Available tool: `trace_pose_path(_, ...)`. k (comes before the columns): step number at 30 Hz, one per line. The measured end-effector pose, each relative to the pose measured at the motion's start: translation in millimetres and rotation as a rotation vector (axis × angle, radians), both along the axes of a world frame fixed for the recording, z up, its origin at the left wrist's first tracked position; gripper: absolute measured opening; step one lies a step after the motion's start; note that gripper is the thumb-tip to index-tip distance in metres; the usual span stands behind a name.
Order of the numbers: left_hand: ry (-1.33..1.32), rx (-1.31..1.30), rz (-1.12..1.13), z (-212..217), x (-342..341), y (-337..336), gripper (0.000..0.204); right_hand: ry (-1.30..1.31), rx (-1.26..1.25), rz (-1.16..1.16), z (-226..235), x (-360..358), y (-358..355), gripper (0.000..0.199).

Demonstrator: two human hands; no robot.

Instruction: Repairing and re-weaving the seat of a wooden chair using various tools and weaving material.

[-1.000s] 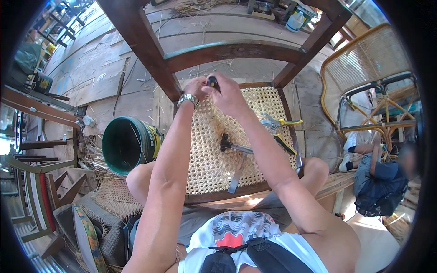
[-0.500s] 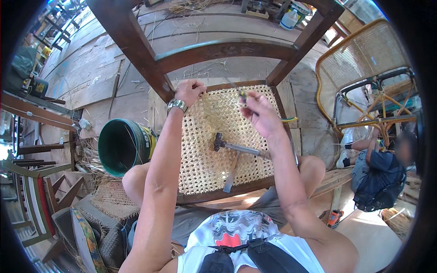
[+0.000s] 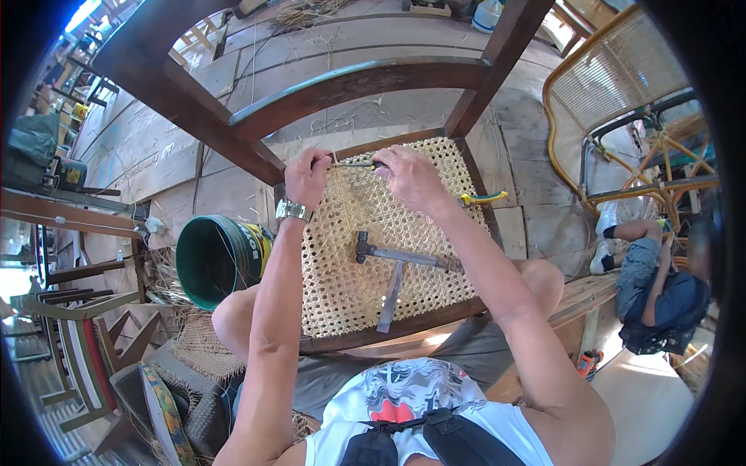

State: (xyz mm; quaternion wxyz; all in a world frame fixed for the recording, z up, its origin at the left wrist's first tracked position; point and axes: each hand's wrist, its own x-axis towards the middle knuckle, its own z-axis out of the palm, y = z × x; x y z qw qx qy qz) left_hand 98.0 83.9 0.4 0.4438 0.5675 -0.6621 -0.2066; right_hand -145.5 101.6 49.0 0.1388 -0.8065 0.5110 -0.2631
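A wooden chair frame with a woven cane seat [image 3: 365, 291] lies across my lap. At the seat's far left corner my left hand [image 3: 308, 175] pinches what looks like a thin cane strand. My right hand [image 3: 412, 177] is closed round the dark and yellow handle of a screwdriver-like tool [image 3: 355, 164]. Its thin metal shaft points left and meets the strand by my left fingertips. A hammer [image 3: 396, 255] rests on the cane, its head to the left, beside a flat metal blade [image 3: 389, 299]. A yellow-handled tool [image 3: 483, 198] lies over the seat's right edge.
The chair's curved back rail [image 3: 365, 84] rises beyond my hands. A green bucket [image 3: 208, 260] stands left of my knee. At right are a rattan chair [image 3: 614, 109] and a seated person [image 3: 660, 287]. Cane scraps [image 3: 183, 342] and chair parts lie at left.
My right hand has moved left and turned palm down, bringing the tool's shaft to my left fingers. The yellow-handled tool at the right edge shows more fully. The view has shifted slightly.
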Motion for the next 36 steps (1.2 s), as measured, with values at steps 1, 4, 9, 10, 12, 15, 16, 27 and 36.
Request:
trace_pose_path(1,-0.023,-0.013,0.01,0.2,0.4,0.4,0.008,0.054,0.018,0.049,-0.9,0.8,-2.4,0.022)
trace_pose_path(4,-0.069,0.036,0.029,1.2,3.0,-0.3,0.008,0.094,0.059,0.084,1.6,4.6,-7.3,0.023)
trace_pose_path(9,-0.008,-0.017,0.052,2.6,-8.4,4.5,0.006,-0.117,-0.035,0.063,-13.6,-5.1,-12.6,0.02)
trace_pose_path(10,0.007,0.014,0.067,4.6,-9.6,7.3,0.006,-0.125,-0.034,0.062,-13.4,-6.4,-13.6,0.02)
trace_pose_path(12,0.0,-0.013,0.066,0.9,-5.5,10.3,0.007,-0.071,0.067,0.063,-3.6,-5.3,-13.8,0.02)
trace_pose_path(15,0.003,-0.038,0.054,-2.3,-3.5,10.8,0.008,-0.11,0.064,0.065,-4.9,-6.6,-18.7,0.02)
trace_pose_path(16,0.011,-0.034,0.044,-3.2,-3.9,9.9,0.008,-0.116,0.064,0.062,-7.6,-9.5,-20.7,0.02)
trace_pose_path(27,0.087,0.027,0.235,-7.2,-24.2,0.3,0.014,-0.015,-0.069,0.281,-19.1,-8.3,-34.9,0.036)
trace_pose_path(36,-0.282,-0.117,0.119,7.7,-19.4,17.1,0.013,-0.039,-0.084,0.28,-25.4,-6.3,-34.3,0.035)
